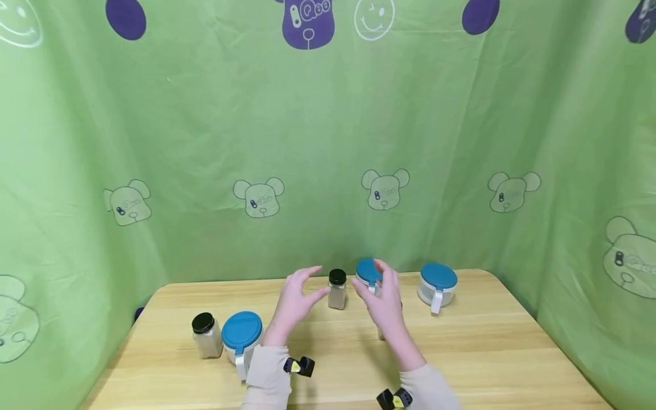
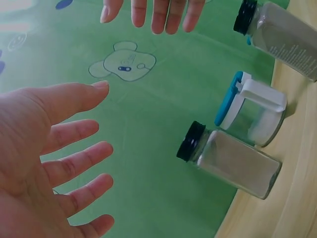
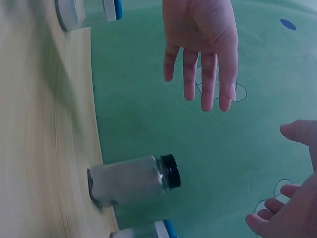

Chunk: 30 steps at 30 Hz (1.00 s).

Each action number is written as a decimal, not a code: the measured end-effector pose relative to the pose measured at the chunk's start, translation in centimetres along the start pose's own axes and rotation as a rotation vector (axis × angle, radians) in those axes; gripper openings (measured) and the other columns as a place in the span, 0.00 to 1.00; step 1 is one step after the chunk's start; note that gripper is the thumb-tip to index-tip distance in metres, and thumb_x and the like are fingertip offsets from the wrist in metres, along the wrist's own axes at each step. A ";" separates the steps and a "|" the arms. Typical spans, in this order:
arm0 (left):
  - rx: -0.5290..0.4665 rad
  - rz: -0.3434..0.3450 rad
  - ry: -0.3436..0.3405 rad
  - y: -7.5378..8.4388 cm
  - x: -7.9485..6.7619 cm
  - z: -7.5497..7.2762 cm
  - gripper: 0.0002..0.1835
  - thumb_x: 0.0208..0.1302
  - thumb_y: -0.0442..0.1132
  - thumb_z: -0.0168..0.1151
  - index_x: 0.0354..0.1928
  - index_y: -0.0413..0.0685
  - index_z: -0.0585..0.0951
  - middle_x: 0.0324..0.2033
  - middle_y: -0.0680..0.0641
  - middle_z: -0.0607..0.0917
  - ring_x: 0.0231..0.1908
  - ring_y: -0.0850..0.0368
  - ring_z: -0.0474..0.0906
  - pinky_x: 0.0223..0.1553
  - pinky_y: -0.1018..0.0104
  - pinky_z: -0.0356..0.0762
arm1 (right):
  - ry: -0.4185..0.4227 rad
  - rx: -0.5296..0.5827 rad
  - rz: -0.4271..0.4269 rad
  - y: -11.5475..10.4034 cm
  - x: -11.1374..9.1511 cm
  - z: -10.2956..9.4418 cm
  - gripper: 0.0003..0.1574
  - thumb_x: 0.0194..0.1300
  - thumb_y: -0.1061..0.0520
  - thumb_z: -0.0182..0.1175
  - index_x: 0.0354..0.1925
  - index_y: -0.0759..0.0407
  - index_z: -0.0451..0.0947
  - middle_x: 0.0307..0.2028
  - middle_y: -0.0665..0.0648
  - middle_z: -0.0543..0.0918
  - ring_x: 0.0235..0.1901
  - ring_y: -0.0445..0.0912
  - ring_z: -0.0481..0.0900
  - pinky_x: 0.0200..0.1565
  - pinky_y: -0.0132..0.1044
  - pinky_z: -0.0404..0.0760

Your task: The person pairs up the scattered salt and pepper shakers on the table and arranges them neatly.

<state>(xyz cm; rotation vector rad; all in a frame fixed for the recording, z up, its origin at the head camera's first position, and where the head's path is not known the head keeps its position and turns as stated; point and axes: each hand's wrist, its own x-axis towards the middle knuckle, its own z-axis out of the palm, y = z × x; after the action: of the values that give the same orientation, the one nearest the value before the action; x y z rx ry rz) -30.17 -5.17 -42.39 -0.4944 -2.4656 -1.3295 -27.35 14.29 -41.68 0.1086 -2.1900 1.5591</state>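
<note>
At lower centre, a spread left hand (image 1: pixel 294 299) and spread right hand (image 1: pixel 385 302) hover, a black-lidded jar (image 1: pixel 336 296) visible between them.

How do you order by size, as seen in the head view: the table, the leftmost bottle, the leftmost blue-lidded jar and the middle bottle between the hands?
1. Table
2. Leftmost blue-lidded jar
3. Leftmost bottle and middle bottle, unranked: the first looks larger, but stands nearer the camera.

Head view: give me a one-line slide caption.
Left hand and right hand, both empty, hover above a wood-grain table, a black-capped jar showing between them.
</note>
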 end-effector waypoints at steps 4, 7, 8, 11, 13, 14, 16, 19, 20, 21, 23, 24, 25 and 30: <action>-0.040 -0.029 0.006 -0.6 0.5 0.3 0.29 0.51 0.51 0.65 0.57 0.55 0.72 0.57 0.49 0.73 0.59 0.49 0.65 0.60 0.48 0.60 | 0.027 0.015 0.031 0.1 0.5 1.3 0.50 0.51 0.38 0.62 0.64 0.56 0.53 0.61 0.59 0.58 0.61 0.53 0.60 0.63 0.49 0.61; -0.064 -0.052 0.016 -1.1 0.8 0.5 0.29 0.50 0.49 0.65 0.57 0.55 0.72 0.57 0.49 0.74 0.59 0.50 0.66 0.60 0.50 0.61 | 0.061 0.007 0.048 0.4 0.9 2.3 0.50 0.51 0.38 0.62 0.64 0.55 0.53 0.62 0.59 0.58 0.61 0.54 0.60 0.63 0.51 0.61; -0.066 -0.058 0.021 -1.2 0.8 0.5 0.29 0.50 0.50 0.66 0.56 0.56 0.72 0.56 0.49 0.74 0.59 0.50 0.66 0.60 0.50 0.62 | 0.069 0.000 0.057 0.5 1.0 2.6 0.50 0.50 0.37 0.62 0.64 0.54 0.53 0.63 0.58 0.57 0.62 0.54 0.58 0.63 0.52 0.60; -0.077 -0.074 0.026 -1.7 1.1 0.7 0.29 0.50 0.51 0.65 0.56 0.58 0.72 0.56 0.49 0.74 0.59 0.50 0.66 0.60 0.50 0.62 | 0.093 -0.020 0.080 0.9 1.2 3.5 0.50 0.51 0.37 0.61 0.65 0.52 0.53 0.64 0.57 0.55 0.64 0.53 0.55 0.63 0.54 0.57; -0.077 -0.080 0.024 -2.0 1.3 1.0 0.29 0.49 0.52 0.65 0.56 0.59 0.72 0.56 0.49 0.74 0.59 0.50 0.66 0.60 0.49 0.61 | 0.108 -0.036 0.098 1.1 1.3 4.0 0.50 0.51 0.36 0.61 0.65 0.50 0.52 0.65 0.57 0.53 0.65 0.53 0.53 0.63 0.55 0.56; -0.075 -0.081 0.023 -2.2 1.4 1.2 0.29 0.49 0.51 0.65 0.56 0.59 0.72 0.56 0.49 0.74 0.59 0.49 0.66 0.60 0.49 0.61 | 0.115 -0.042 0.107 1.3 1.4 4.2 0.50 0.51 0.36 0.61 0.65 0.50 0.52 0.65 0.56 0.52 0.65 0.52 0.52 0.63 0.55 0.55; -0.069 -0.089 0.018 -2.5 1.6 1.5 0.29 0.49 0.51 0.66 0.56 0.60 0.72 0.57 0.49 0.73 0.59 0.49 0.65 0.60 0.49 0.61 | 0.134 -0.054 0.120 1.6 1.5 4.5 0.49 0.52 0.37 0.61 0.65 0.50 0.51 0.66 0.57 0.52 0.65 0.52 0.51 0.63 0.54 0.55; -0.058 -0.083 0.015 -3.1 2.1 1.9 0.30 0.49 0.51 0.66 0.56 0.58 0.72 0.57 0.48 0.74 0.58 0.48 0.66 0.60 0.50 0.61 | 0.170 -0.076 0.140 2.0 1.8 4.9 0.50 0.52 0.37 0.61 0.65 0.49 0.51 0.66 0.58 0.52 0.65 0.52 0.51 0.63 0.54 0.57; -0.054 -0.083 0.012 -3.3 2.2 2.1 0.30 0.49 0.51 0.66 0.56 0.58 0.72 0.57 0.48 0.73 0.58 0.48 0.66 0.60 0.50 0.61 | 0.182 -0.077 0.145 2.2 1.9 5.0 0.50 0.51 0.37 0.61 0.65 0.50 0.51 0.65 0.59 0.52 0.65 0.52 0.51 0.63 0.55 0.57; -0.049 -0.083 0.009 -3.4 2.4 2.2 0.30 0.49 0.50 0.66 0.56 0.57 0.72 0.57 0.47 0.73 0.58 0.48 0.66 0.60 0.50 0.61 | 0.193 -0.071 0.149 2.5 2.1 5.2 0.50 0.51 0.37 0.61 0.66 0.50 0.51 0.66 0.59 0.51 0.65 0.53 0.51 0.63 0.55 0.57; -0.039 -0.083 0.004 -3.8 2.7 2.6 0.30 0.48 0.50 0.67 0.56 0.56 0.72 0.57 0.47 0.73 0.58 0.47 0.66 0.60 0.50 0.62 | 0.214 -0.062 0.163 2.9 2.5 5.5 0.51 0.51 0.39 0.62 0.66 0.51 0.50 0.66 0.60 0.50 0.65 0.54 0.50 0.62 0.56 0.57; -0.037 -0.084 0.000 -4.0 2.8 2.7 0.30 0.48 0.49 0.67 0.57 0.55 0.72 0.57 0.47 0.73 0.58 0.47 0.66 0.60 0.50 0.62 | 0.226 -0.060 0.170 3.2 2.7 5.7 0.52 0.51 0.39 0.62 0.66 0.51 0.49 0.66 0.60 0.50 0.65 0.55 0.50 0.62 0.56 0.57; -0.031 -0.083 -0.005 -4.2 2.9 2.9 0.30 0.49 0.49 0.67 0.57 0.55 0.72 0.57 0.47 0.73 0.58 0.47 0.66 0.60 0.50 0.62 | 0.241 -0.056 0.178 3.5 2.8 5.8 0.52 0.51 0.40 0.63 0.66 0.51 0.49 0.66 0.59 0.49 0.65 0.55 0.49 0.62 0.57 0.56; -0.017 -0.082 -0.029 -4.9 3.5 3.5 0.31 0.49 0.50 0.66 0.57 0.54 0.72 0.57 0.47 0.73 0.58 0.48 0.66 0.60 0.51 0.62 | 0.326 -0.096 0.204 5.0 3.7 6.5 0.54 0.50 0.42 0.64 0.67 0.50 0.47 0.67 0.57 0.48 0.66 0.56 0.47 0.63 0.58 0.51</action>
<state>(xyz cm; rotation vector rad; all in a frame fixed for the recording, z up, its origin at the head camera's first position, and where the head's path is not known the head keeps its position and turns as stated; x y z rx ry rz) -35.73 -4.20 -46.45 -0.4238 -2.5250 -1.3854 -34.29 10.88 -46.27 -0.3839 -2.0588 1.4519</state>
